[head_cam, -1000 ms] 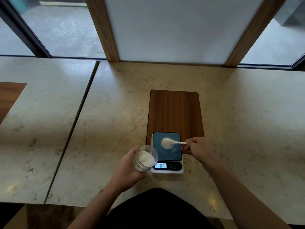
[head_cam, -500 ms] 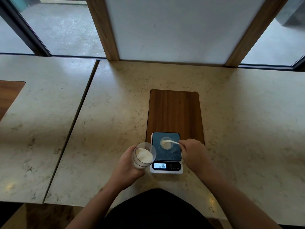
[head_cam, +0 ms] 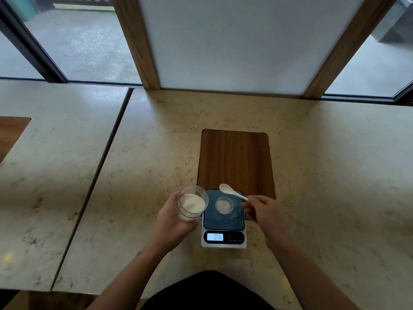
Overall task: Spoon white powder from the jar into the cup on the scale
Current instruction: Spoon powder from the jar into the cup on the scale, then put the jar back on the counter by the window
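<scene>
Forearms reached in from the bottom edge toward a scale [head_cam: 224, 222] that sat on the marbled countertop [head_cam: 156, 142], its far end overlapping a wooden board [head_cam: 235, 157]. The left hand [head_cam: 173, 222] was wrapped around the lower part of a clear jar [head_cam: 192, 203], fingers closed on its wall, holding it off the surface just left of the scale. The jar was tilted, with its open mouth turned toward the camera and the scale, and white powder [head_cam: 192, 203] lay inside it. The right hand [head_cam: 267, 214] came in from the right with the wrist angled inward, its fingers pinched on the handle end of a white spoon [head_cam: 232, 193]. The spoon pointed up and to the left, its bowl held over the far edge of the scale, beyond the cup [head_cam: 224, 205] and apart from it. I could not tell whether the bowl carried any powder. The small cup stood upright on the dark platform of the scale, between the two hands, with a pale layer of powder in its bottom. The scale's display [head_cam: 215, 237] was lit, its digits too blurred to read surely
</scene>
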